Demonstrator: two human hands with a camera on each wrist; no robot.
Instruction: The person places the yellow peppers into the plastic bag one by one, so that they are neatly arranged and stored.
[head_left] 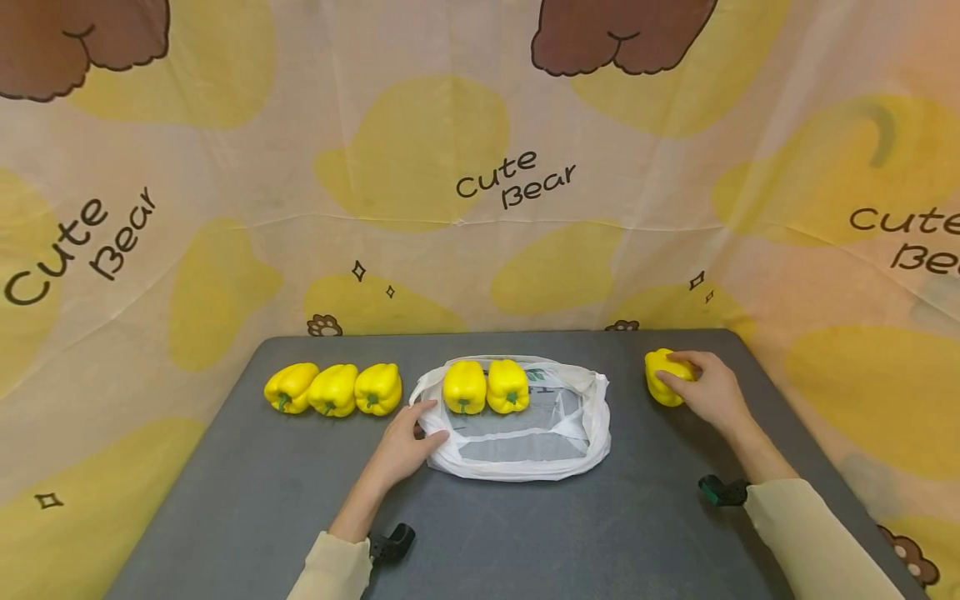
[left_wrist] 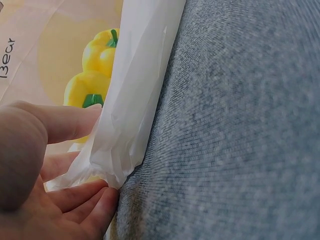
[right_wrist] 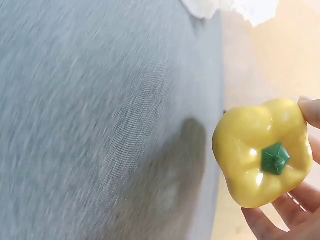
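At the right of the table, my right hand (head_left: 708, 388) grips a yellow bell pepper (head_left: 666, 377) between thumb and fingers. The right wrist view shows that pepper's (right_wrist: 255, 155) green stem facing the camera, with a shadow on the table beside it. A white plastic bag (head_left: 517, 472) lies in the middle with its mouth spread wide. Two yellow bell peppers (head_left: 465, 387) sit side by side within its far left part. My left hand (head_left: 405, 446) holds the left rim of the bag; up close, thumb and fingers pinch the thin plastic (left_wrist: 130, 100).
Three more yellow bell peppers (head_left: 333, 390) lie in a row on the grey table (head_left: 525, 533), left of the bag. Behind the table hangs a patterned cloth (head_left: 420, 150) with "Cute Bear" lettering, which also runs along both sides.
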